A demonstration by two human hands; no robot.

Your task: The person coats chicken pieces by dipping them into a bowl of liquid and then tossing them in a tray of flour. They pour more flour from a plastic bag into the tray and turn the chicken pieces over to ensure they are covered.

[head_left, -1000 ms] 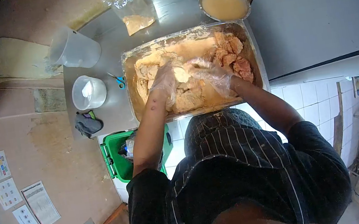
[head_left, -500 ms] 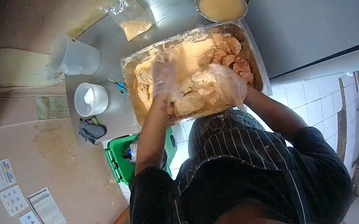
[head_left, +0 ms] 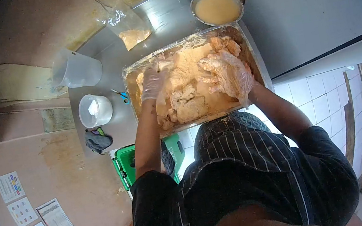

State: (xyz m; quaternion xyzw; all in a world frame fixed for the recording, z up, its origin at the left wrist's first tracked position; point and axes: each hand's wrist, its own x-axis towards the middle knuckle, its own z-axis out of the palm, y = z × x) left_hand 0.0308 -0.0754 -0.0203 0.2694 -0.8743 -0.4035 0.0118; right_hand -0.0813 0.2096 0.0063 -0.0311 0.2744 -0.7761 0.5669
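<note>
A deep metal tray (head_left: 254, 57) holds pale flour (head_left: 190, 62) and pieces of meat. My left hand (head_left: 153, 83), in a clear plastic glove, reaches into its left side. Its fingers are blurred beside a pale, floured piece, and I cannot tell whether they grip it. On the right, my right hand (head_left: 234, 79) wears a loose clear glove caked with flour. Its fingers are spread and point left over the flour. Just behind it lie reddish meat pieces (head_left: 226, 45), partly covered by the hand. A floured piece of meat (head_left: 189, 104) rests at the tray's near side.
A bowl of cloudy tan liquid (head_left: 219, 8) stands behind the tray. A plastic bag of flour (head_left: 134, 36), a translucent bucket (head_left: 78, 68), a white tub (head_left: 95, 110), blue-handled scissors (head_left: 124, 97) and a dark cloth (head_left: 98, 140) are on the left. A green bin (head_left: 123, 166) stands below.
My right hand's fingers have spread and now show over the flour. My left hand has moved slightly left. The meat at the tray's middle has shifted, baring more flour.
</note>
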